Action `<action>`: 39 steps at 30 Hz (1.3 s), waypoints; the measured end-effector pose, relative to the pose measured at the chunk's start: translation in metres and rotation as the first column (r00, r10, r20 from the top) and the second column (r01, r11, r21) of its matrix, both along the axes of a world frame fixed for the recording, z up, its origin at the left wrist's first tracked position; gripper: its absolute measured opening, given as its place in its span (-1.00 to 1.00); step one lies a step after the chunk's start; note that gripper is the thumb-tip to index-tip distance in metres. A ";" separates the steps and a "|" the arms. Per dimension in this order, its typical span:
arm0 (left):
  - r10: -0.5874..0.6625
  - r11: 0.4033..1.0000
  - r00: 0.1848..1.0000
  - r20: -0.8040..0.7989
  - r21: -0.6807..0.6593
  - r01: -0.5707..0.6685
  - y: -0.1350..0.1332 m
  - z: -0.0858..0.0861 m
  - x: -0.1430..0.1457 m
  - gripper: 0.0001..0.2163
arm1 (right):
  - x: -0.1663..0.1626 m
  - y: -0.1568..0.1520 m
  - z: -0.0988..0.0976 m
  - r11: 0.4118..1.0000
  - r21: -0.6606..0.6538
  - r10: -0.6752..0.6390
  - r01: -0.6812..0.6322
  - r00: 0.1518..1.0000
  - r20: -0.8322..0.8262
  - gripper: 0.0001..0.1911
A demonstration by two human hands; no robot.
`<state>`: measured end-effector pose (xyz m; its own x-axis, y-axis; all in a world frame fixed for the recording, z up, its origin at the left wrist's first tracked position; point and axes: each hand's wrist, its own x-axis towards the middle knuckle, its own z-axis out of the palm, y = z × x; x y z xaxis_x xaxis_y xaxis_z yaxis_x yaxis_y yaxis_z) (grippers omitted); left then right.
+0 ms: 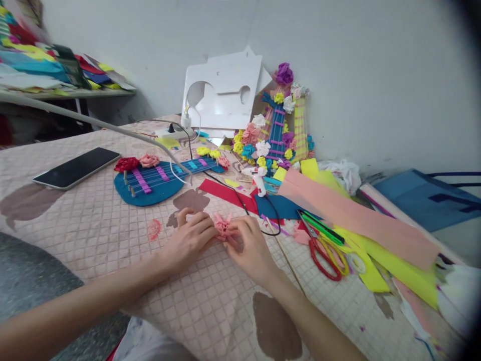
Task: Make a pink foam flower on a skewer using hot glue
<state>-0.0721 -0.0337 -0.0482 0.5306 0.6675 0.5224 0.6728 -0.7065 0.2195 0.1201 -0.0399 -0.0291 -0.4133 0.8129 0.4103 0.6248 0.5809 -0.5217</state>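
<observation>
Between my two hands, just above the quilted cloth, is a pink crepe-paper flower (pixel 223 226) with ruffled petals. My left hand (pixel 193 233) has its fingers closed on the flower's left side. From the other side, my right hand (pixel 248 245) pinches it between thumb and fingers. Beyond my left hand lies a blue guitar-shaped craft (pixel 165 185) with strings, purple strips and paper flowers. A small pink round piece (pixel 154 229) rests on the cloth left of my hands. Past my right hand stands a white glue gun (pixel 258 179) with a black cord.
At the right lie red-handled scissors (pixel 325 260), a green cutter (pixel 323 228), a thin stick (pixel 287 258) and a pink paper strip (pixel 356 215). A tablet (pixel 77 168) is at the left. Flowered guitar crafts (pixel 277 130) lean on the wall near a white cut-out board (pixel 221 95).
</observation>
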 end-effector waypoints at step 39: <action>0.103 0.964 0.988 0.116 -0.255 -0.071 0.007 -0.004 0.004 -0.85 | -0.011 0.001 -0.020 0.996 0.060 -0.079 0.070 0.984 0.159 -0.84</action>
<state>-0.0684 -0.0268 -0.0525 0.4050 0.8258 0.3926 0.6843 -0.5585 0.4689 0.1091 -0.0386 -0.0487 -0.4167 0.8225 0.3871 0.7405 0.5541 -0.3803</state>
